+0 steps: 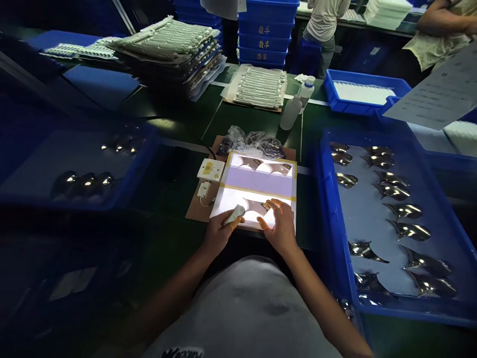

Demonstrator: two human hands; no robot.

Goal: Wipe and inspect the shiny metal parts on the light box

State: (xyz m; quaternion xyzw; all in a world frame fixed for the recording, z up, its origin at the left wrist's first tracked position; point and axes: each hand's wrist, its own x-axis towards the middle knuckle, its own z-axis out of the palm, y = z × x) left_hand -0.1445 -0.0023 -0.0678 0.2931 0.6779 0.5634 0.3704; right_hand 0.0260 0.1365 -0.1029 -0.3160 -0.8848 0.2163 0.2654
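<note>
A bright light panel point(227, 199) lies in front of me, with yellow tape strips and a lilac band across its middle. On its lower part rests a curved tinted lens point(254, 205) with a small dark label at its right end. My left hand point(219, 229) pinches a folded white cloth point(234, 214) beside the lens's left end. My right hand point(280, 223) has its fingers spread around the right end, seemingly touching it. Orange finger cots cover some fingertips of both hands. Two more tinted lenses point(250, 163) lie along the panel's top edge.
A blue tray point(335, 219) of shiny lenses stands at right, another blurred blue tray point(137, 169) at left. Beyond the panel are crumpled clear plastic bags point(257, 144), a squeeze bottle point(290, 113), stacked white trays point(167, 44) and blue bins point(264, 30). Other people stand farther back.
</note>
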